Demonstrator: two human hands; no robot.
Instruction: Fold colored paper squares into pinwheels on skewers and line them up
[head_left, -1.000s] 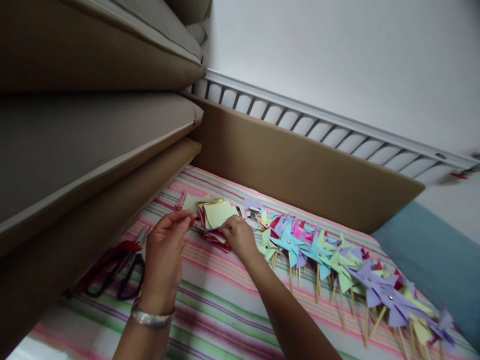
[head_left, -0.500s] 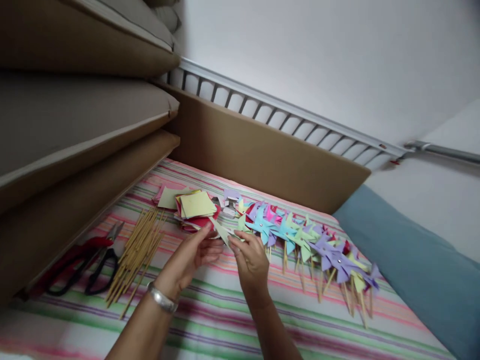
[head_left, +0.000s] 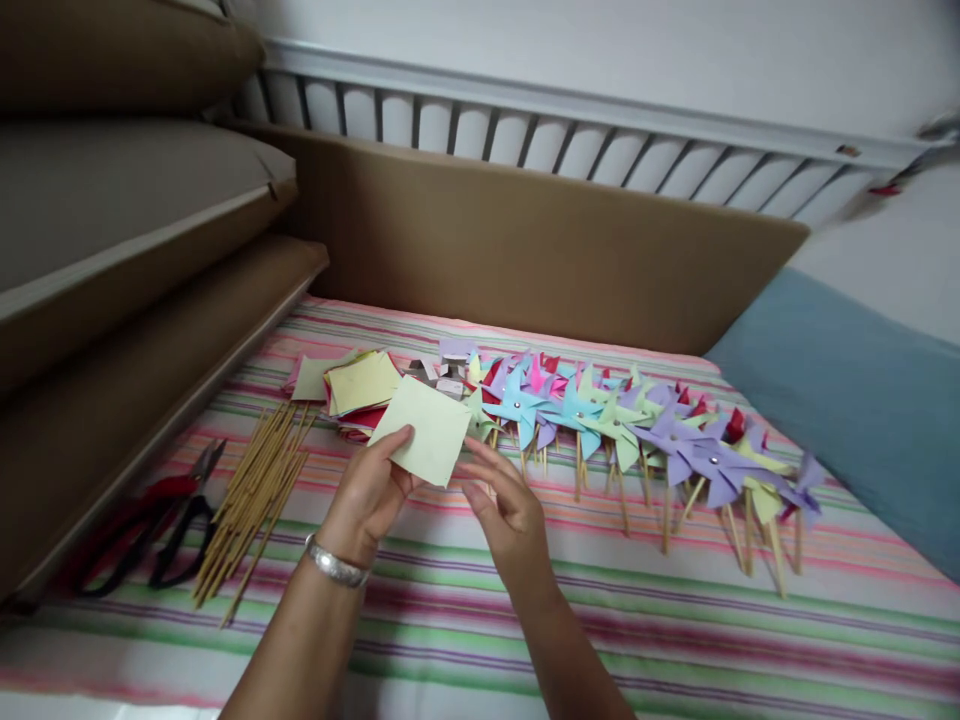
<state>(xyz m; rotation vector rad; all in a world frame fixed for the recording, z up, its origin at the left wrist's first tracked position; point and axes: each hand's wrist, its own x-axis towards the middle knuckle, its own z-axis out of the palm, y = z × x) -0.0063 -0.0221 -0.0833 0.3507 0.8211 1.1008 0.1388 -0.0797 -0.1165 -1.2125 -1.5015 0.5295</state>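
My left hand [head_left: 369,495] pinches a pale green paper square [head_left: 424,430] by its lower left edge and holds it above the striped cloth [head_left: 675,610]. My right hand [head_left: 508,510] is just below and right of the square, fingers spread, its fingertips near the square's lower corner; whether they touch it I cannot tell. Behind the square lies a stack of coloured paper squares [head_left: 360,385]. A row of finished paper pinwheels [head_left: 622,420] on wooden sticks stretches off to the right.
A bundle of wooden skewers [head_left: 251,500] lies to the left, with red-and-black scissors [head_left: 146,520] beyond it. Brown cushions [head_left: 112,210] are stacked at left, a brown board [head_left: 525,240] and white railing [head_left: 570,130] stand behind, and a blue cushion [head_left: 847,400] is at right.
My hands lifted one pale green square off the stack and drew it toward me. It now faces up flat in my left hand. The camera tilted down and to the left.
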